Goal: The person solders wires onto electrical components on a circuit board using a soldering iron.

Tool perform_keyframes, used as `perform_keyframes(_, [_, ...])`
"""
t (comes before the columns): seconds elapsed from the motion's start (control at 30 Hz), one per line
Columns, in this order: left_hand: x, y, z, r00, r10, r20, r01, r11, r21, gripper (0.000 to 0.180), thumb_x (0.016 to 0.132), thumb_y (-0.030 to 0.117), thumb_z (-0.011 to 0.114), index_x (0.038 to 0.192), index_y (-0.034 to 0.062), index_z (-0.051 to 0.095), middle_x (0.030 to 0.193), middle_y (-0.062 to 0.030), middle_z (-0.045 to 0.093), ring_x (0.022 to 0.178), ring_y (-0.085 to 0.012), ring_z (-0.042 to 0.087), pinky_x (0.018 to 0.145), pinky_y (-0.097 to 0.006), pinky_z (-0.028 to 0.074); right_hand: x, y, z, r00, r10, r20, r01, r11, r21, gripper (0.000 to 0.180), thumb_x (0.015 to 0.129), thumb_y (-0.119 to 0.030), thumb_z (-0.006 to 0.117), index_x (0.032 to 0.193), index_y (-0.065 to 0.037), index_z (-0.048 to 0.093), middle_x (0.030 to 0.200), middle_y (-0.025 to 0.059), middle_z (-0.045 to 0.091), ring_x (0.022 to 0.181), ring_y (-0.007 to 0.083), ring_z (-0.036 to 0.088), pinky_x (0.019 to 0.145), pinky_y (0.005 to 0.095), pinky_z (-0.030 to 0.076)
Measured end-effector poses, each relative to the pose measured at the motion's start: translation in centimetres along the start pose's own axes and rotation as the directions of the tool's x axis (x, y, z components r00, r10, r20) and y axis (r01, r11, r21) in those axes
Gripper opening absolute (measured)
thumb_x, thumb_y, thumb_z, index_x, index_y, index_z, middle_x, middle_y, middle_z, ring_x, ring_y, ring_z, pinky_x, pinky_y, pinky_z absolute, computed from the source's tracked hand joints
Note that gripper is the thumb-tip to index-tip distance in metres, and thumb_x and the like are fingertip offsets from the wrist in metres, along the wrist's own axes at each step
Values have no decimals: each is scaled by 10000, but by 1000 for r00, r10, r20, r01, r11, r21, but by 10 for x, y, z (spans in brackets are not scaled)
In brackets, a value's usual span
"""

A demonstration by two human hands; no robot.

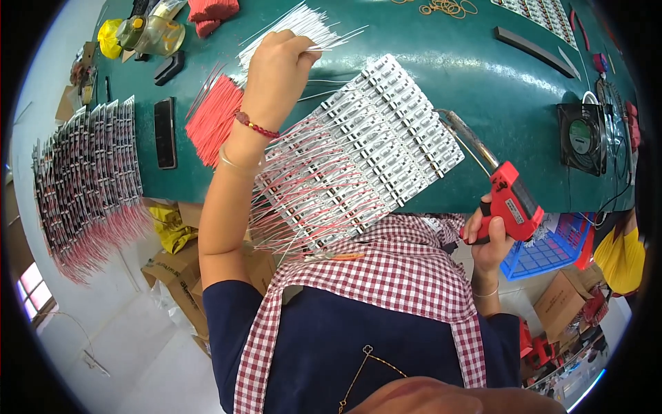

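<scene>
My left hand (pixel 283 62) reaches over a bundle of thin white wires (pixel 296 24) at the back of the table, thumb and fingers pinched on some of them. My right hand (pixel 489 238) grips a red and black soldering gun (pixel 512 203), its metal tip pointing up and left beside the circuit board panel (pixel 407 145). Rows of small white boards make up this panel, which lies tilted in front of me. Red and white wires stick out from its left part. A pile of red wires (pixel 215 124) lies beside my left forearm.
A black phone (pixel 165 132) and wired board panels (pixel 89 186) are at the left. A bottle (pixel 155 36) stands at the back left. On the right are a small black fan (pixel 581 140) and a dark bar (pixel 534 50). A blue basket (pixel 545 248) sits below the table edge.
</scene>
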State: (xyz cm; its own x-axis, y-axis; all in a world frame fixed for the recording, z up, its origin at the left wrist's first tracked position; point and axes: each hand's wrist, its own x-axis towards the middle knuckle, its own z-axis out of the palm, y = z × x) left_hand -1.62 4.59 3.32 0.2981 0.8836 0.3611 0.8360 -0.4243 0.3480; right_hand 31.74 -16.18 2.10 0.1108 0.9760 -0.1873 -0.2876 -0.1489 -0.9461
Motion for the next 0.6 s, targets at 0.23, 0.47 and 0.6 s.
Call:
perform_keyframes(0.23, [6, -12, -23, 925, -364, -104, 191, 685, -703, 181, 977, 170, 528, 912, 13, 589, 797, -23, 632, 750, -55, 526, 696, -225, 429, -1, 2, 0, 1000, -5, -18, 5, 1000, 2, 462, 921, -323, 551, 1155, 70, 484, 607, 73, 507, 446, 120, 452, 446, 270, 422])
perform_keyframes(0.47, [-8, -16, 13, 938, -336, -82, 105, 504, -858, 163, 989, 156, 503, 1034, -1, 505, 826, -48, 607, 799, -108, 572, 790, -247, 455, 4, 2, 5, 1000, -13, 7, 13, 1000, 10, 449, 934, -334, 523, 1140, 61, 463, 599, 69, 490, 426, 108, 431, 416, 251, 407])
perform_keyframes(0.6, [-11, -7, 17, 919, -377, -113, 130, 562, -817, 251, 982, 132, 504, 1172, -23, 449, 887, -55, 603, 823, -102, 558, 800, -235, 448, 5, 3, 6, 1000, -28, 11, 28, 1000, -10, 438, 950, -346, 496, 1134, 48, 442, 588, 61, 473, 413, 100, 417, 399, 239, 396])
